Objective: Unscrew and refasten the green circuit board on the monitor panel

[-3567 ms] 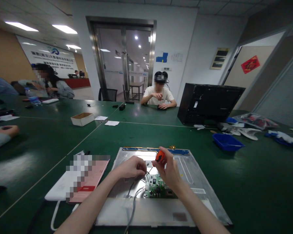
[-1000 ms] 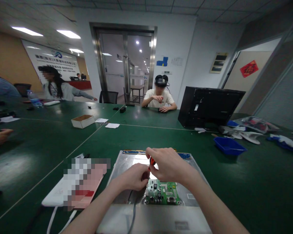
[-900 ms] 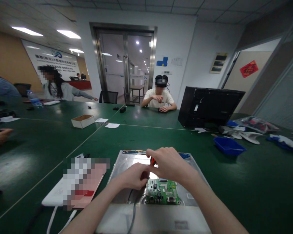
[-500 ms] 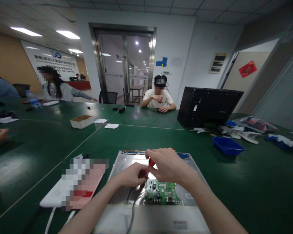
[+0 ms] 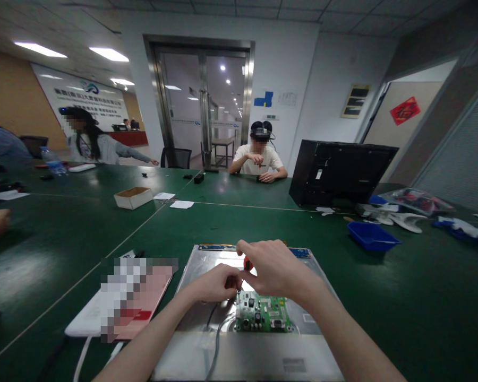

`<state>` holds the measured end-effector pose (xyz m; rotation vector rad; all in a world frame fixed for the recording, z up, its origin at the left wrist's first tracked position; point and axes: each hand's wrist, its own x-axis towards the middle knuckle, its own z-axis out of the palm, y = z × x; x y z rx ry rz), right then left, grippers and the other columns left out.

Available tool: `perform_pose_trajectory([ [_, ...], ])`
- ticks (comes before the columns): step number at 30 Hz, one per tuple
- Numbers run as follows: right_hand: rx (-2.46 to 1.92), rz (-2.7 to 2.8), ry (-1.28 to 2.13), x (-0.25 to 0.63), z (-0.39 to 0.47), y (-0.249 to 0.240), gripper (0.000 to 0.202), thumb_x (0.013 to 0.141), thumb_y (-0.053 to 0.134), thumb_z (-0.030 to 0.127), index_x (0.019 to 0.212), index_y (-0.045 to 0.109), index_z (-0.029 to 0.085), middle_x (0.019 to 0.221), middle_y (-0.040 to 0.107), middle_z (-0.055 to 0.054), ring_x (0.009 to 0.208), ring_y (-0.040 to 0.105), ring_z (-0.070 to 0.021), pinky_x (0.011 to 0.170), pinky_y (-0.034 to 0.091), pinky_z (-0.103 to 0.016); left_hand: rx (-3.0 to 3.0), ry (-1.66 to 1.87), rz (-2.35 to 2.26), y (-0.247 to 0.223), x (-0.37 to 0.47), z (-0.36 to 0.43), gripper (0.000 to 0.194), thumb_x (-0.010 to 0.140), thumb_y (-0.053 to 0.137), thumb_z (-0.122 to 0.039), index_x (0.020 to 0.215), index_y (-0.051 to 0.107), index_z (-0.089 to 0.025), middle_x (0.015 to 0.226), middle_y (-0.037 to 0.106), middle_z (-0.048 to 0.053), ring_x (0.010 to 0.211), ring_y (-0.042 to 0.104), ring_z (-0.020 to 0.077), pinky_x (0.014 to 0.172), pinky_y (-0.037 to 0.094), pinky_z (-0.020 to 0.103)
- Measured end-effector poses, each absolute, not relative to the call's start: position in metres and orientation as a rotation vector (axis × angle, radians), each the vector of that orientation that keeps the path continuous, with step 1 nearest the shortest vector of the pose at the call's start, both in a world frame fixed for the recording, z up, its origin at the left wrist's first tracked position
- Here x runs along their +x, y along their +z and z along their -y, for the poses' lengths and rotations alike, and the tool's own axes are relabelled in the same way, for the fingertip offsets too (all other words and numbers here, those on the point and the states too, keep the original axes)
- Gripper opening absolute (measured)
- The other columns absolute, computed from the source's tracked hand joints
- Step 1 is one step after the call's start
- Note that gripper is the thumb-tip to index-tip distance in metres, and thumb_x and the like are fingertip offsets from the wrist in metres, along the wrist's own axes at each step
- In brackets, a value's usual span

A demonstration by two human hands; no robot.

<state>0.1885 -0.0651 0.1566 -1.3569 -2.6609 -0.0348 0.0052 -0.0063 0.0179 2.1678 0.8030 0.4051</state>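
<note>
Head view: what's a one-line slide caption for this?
Right hand gripping a red tool beside the left hand, near a green circuit board on a metal panel.

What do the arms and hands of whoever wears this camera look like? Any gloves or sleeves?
The left hand and right hand are bare: no gloves, watch or bracelet shows. No sleeve shows on either forearm within the picture. I see no rings, though parts are hidden.
</note>
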Motion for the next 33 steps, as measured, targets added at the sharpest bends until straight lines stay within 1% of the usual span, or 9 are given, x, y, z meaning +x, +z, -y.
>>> perform_pose_trajectory([
  [3,-1.390,2.651,-0.073,0.1872,0.0635,0.1546,0.021,0.088,0.061,0.041,0.095,0.061,0.021,0.080,0.074,-0.003,0.066,0.065,-0.0183,0.051,0.018,-0.027,2.196,0.403,-0.751,0.0178,0.0049,0.0060,0.020,0.064,0.050,-0.009,0.079,0.061,-0.016,0.068,0.057,-0.002,0.064,0.052,0.0134,0.058,0.035,0.022],
  [6,-1.416,2.646,-0.111,0.1860,0.0618,0.1541,0.019,0.091,0.058,0.040,0.092,0.064,0.022,0.077,0.073,-0.003,0.066,0.065,-0.0181,0.052,0.018,-0.028,2.165,0.423,-0.775,0.0164,0.0050,0.0061,0.024,0.064,0.050,-0.009,0.083,0.062,-0.016,0.070,0.058,-0.002,0.063,0.052,0.0131,0.058,0.036,0.022],
  [10,-1.422,2.668,-0.075,0.1883,0.0628,0.1578,0.011,0.087,0.059,0.028,0.096,0.061,0.021,0.081,0.073,-0.003,0.067,0.064,-0.0174,0.052,0.019,-0.028,2.122,0.408,-0.829,0.0154,0.0054,0.0065,0.015,0.064,0.053,-0.011,0.077,0.059,-0.016,0.064,0.054,-0.004,0.059,0.049,0.0119,0.055,0.035,0.021],
  [13,-1.342,2.698,-0.016,0.1918,0.0656,0.1607,0.016,0.082,0.060,0.021,0.098,0.057,0.020,0.090,0.073,-0.004,0.071,0.065,-0.0176,0.052,0.021,-0.027,2.119,0.398,-0.837,0.0164,0.0055,0.0066,0.013,0.066,0.054,-0.012,0.077,0.059,-0.015,0.064,0.054,-0.003,0.058,0.049,0.0120,0.055,0.036,0.021],
  [19,-1.391,2.692,-0.026,0.1905,0.0654,0.1585,0.021,0.090,0.061,0.040,0.100,0.059,0.022,0.088,0.074,-0.003,0.075,0.068,-0.0210,0.053,0.024,-0.027,2.158,0.409,-0.780,0.0200,0.0048,0.0074,0.016,0.066,0.053,-0.010,0.079,0.061,-0.015,0.066,0.056,-0.003,0.061,0.050,0.0122,0.056,0.035,0.021],
  [22,-1.446,2.689,-0.097,0.1879,0.0632,0.1567,0.021,0.092,0.059,0.043,0.097,0.062,0.023,0.083,0.074,-0.004,0.073,0.068,-0.0206,0.053,0.023,-0.027,2.143,0.418,-0.779,0.0193,0.0046,0.0076,0.020,0.065,0.053,-0.010,0.083,0.062,-0.016,0.066,0.056,-0.004,0.059,0.050,0.0118,0.055,0.035,0.021],
  [27,-1.442,2.692,-0.083,0.1877,0.0635,0.1576,0.011,0.089,0.058,0.028,0.098,0.060,0.021,0.084,0.074,-0.004,0.070,0.067,-0.0186,0.051,0.020,-0.027,2.104,0.428,-0.805,0.0155,0.0048,0.0070,0.018,0.064,0.053,-0.009,0.080,0.060,-0.015,0.063,0.053,-0.004,0.058,0.049,0.0112,0.054,0.035,0.020],
  [29,-1.394,2.691,-0.041,0.1885,0.0648,0.1582,0.016,0.085,0.059,0.022,0.100,0.057,0.020,0.088,0.074,-0.004,0.070,0.066,-0.0177,0.051,0.021,-0.027,2.110,0.429,-0.801,0.0149,0.0047,0.0066,0.017,0.064,0.053,-0.009,0.078,0.060,-0.016,0.063,0.053,-0.004,0.058,0.048,0.0111,0.054,0.035,0.020],
  [33,-1.301,2.704,-0.019,0.1881,0.0667,0.1575,0.019,0.085,0.059,0.026,0.102,0.056,0.020,0.090,0.073,-0.004,0.070,0.065,-0.0174,0.052,0.021,-0.027,2.144,0.414,-0.803,0.0167,0.0043,0.0062,0.012,0.066,0.053,-0.010,0.075,0.058,-0.016,0.061,0.051,-0.005,0.057,0.047,0.0110,0.054,0.034,0.021],
])
